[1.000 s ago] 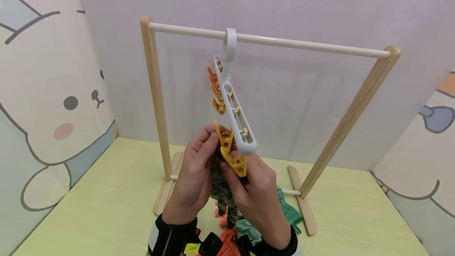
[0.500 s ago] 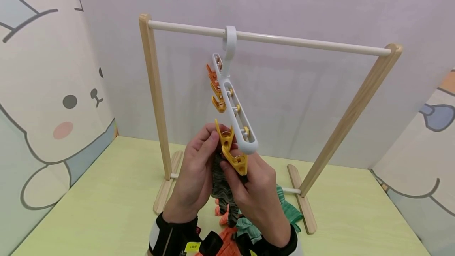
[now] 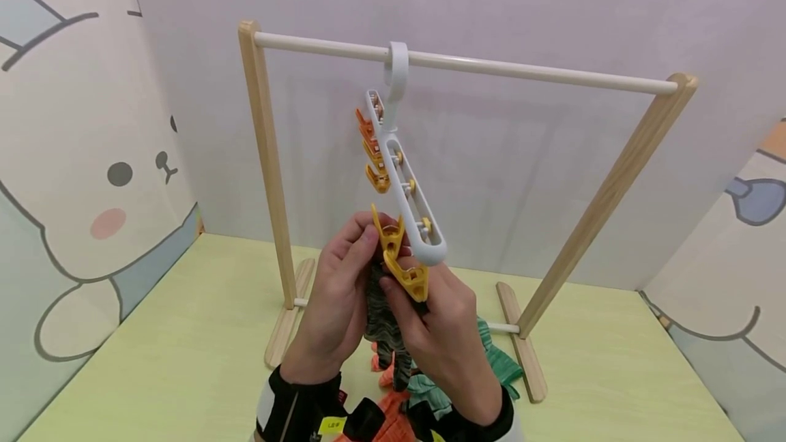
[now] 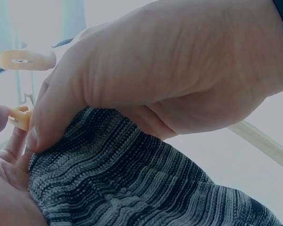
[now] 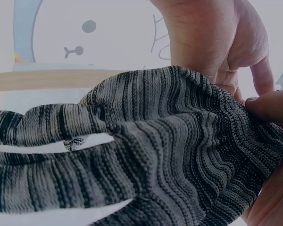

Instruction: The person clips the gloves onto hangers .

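Note:
A dark grey-and-black striped knit glove [image 3: 382, 316] hangs fingers down under the near end of a white clip hanger [image 3: 428, 254]. My left hand [image 3: 334, 292] pinches its upper edge from the left, thumb on the near side. From the right, my right hand [image 3: 451, 322] pinches the same edge, its thumb just under a yellow clip [image 3: 410, 278]. Another yellow clip [image 3: 389, 232] stands between the two hands. In the left wrist view the knit glove [image 4: 118, 174] drops below the left thumb. The right wrist view shows the glove [image 5: 165, 141] with its long fingers dangling.
A wooden rack's white rail [image 3: 522, 68] carries the hanger by its hook. Orange and yellow clips [image 3: 376, 155] line the hanger's far half. Beneath the hands, an orange knit piece [image 3: 393, 418] and a green one [image 3: 500, 360] lie on the pale yellow table [image 3: 614, 360].
The head view has tilted very slightly, so the rack sits a little higher in it. Both hands keep their pinch on the glove in nearly the same place.

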`<state>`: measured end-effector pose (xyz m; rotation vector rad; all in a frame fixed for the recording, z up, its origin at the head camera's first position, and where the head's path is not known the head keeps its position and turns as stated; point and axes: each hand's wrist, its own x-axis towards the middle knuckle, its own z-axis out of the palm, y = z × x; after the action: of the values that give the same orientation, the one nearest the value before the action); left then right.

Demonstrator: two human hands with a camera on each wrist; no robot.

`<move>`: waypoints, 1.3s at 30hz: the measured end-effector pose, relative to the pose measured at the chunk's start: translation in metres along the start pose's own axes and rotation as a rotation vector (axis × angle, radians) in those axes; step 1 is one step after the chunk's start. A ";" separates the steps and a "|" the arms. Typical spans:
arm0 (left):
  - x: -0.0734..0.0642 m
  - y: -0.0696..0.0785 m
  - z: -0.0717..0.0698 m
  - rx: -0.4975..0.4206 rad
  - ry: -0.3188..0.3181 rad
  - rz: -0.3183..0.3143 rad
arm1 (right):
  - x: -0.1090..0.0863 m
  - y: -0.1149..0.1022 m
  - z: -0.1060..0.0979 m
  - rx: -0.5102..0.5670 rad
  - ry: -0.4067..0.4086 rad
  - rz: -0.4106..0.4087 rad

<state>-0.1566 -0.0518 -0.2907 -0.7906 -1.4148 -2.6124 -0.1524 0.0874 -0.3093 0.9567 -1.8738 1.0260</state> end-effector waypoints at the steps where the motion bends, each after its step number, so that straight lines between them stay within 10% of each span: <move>1: 0.000 0.000 0.000 -0.003 0.004 -0.005 | 0.000 0.000 0.000 -0.001 -0.003 0.005; 39: 0.001 0.001 0.004 -0.031 0.009 -0.003 | 0.000 -0.003 -0.002 -0.010 -0.013 0.048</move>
<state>-0.1554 -0.0490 -0.2883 -0.7799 -1.3775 -2.6433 -0.1492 0.0881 -0.3073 0.9188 -1.9185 1.0404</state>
